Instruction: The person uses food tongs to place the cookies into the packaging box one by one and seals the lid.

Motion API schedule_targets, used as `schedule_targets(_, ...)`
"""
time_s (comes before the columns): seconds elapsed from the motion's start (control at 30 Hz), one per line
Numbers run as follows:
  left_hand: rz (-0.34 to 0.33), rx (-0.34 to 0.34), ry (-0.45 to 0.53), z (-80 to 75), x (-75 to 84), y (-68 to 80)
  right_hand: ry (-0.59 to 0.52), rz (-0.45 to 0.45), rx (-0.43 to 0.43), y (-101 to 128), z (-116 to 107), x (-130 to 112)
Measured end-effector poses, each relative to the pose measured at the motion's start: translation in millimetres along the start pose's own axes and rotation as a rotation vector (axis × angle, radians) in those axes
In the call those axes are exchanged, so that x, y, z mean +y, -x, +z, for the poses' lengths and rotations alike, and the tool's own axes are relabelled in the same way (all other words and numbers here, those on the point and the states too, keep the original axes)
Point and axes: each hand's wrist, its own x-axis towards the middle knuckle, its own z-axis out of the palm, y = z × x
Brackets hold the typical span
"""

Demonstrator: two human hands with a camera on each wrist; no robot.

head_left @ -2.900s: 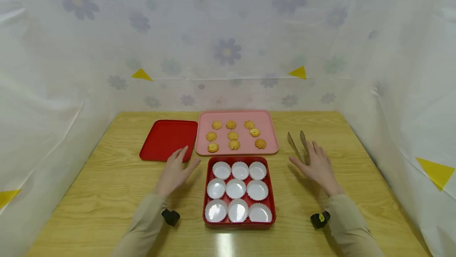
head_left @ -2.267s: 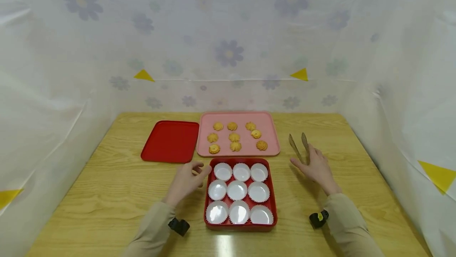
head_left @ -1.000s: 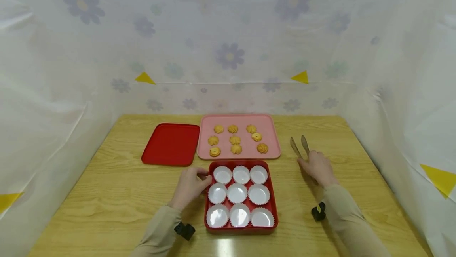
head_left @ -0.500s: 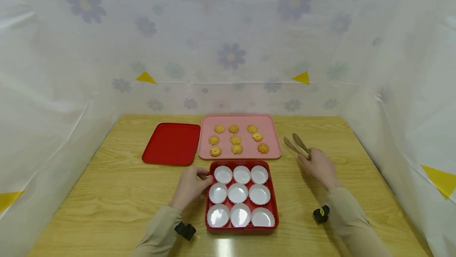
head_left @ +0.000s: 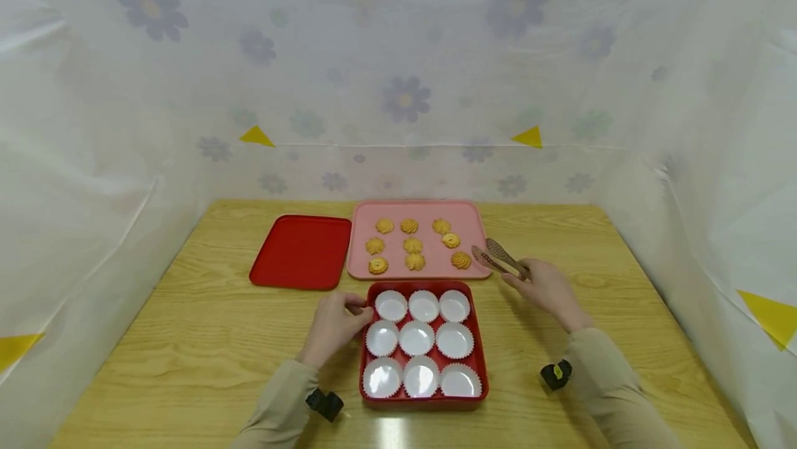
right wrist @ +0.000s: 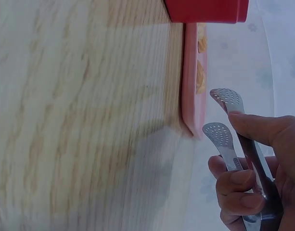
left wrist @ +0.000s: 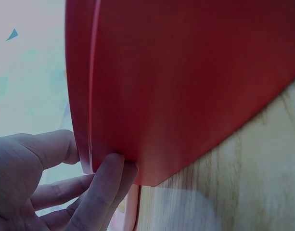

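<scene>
Perforated metal tongs (head_left: 498, 258) sit gripped in the right hand (head_left: 543, 288); left hand (head_left: 336, 321) pinches the glossy red box (head_left: 479, 373).

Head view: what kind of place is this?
Likely a staged tabletop booth, not a real kitchen: a wooden table walled by floral plastic sheeting, with a pink cookie tray and a red box of paper cups.

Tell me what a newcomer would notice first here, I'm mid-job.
The red box of nine empty white paper cups at the table's near centre, left hand holding its left wall. Behind it, the pink tray of eight piped cookies, with the right hand pointing perforated metal tongs at its right edge.
</scene>
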Motion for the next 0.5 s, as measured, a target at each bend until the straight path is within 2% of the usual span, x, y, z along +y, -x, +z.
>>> schedule_targets(0.5,0.012,-0.002,0.016,-0.8,-0.1,2.0,-0.023,-0.001,-0.08,-8.5,9.2,-15.4)
